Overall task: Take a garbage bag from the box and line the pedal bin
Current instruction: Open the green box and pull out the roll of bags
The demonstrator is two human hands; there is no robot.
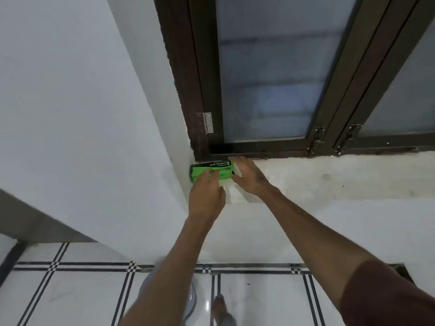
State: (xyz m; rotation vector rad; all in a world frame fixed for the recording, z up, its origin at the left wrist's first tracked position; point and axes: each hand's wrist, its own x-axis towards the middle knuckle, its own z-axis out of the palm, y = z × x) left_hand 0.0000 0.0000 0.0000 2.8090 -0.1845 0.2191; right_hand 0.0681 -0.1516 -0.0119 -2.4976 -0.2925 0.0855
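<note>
Green box [211, 171] on the sill: upside-down white lettering on its black top band reads "GARBAGE BAGS"; below it, large black letters "BECO", the rest covered by the right hand [249, 176]. Smaller print on the box is illegible.

Garbage bag box [213, 171]: lies on the window sill [329, 182], at its left end, in the corner against the side wall [77, 109], directly below the window frame [202, 95]. Left hand [206, 196]: in front of the box, fingers upon its front face. Right hand [249, 176]: at the box's right end, fingertips touching the frame's bottom edge. Hinge [208, 122]: on the frame, above the box. Latches [316, 140]: right of the box, at the window's lower rail. Tiled floor [70, 290]: beneath the sill. Foot [221, 309]: on the floor, below the hands.
</note>
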